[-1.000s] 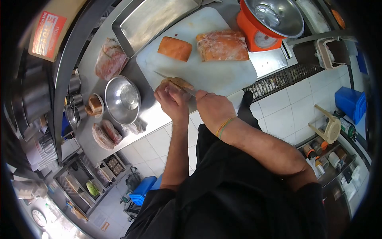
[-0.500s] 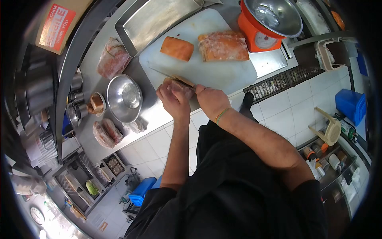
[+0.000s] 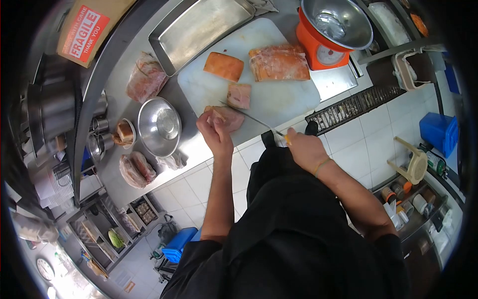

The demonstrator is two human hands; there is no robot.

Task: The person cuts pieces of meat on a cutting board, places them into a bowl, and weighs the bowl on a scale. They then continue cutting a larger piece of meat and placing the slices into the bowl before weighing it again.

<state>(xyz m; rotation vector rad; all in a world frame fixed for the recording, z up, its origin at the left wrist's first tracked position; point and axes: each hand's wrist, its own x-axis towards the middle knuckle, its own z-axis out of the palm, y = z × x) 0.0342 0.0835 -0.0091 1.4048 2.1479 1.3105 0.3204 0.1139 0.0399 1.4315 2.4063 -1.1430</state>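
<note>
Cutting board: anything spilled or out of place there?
A small dark speck lies on the cutting board, just beyond the smaller orange piece; it stands out against the white surface. Nothing else looks odd.

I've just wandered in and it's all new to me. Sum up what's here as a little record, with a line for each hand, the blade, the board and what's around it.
Left hand: holds a chunk of meat at the near edge of the board
Right hand: grips a knife by its yellow handle
Blade: tip between chunk and slice; contact unclear
On board: slice, small block, larger slab
Around board: tray, orange scale, steel bowl
</note>
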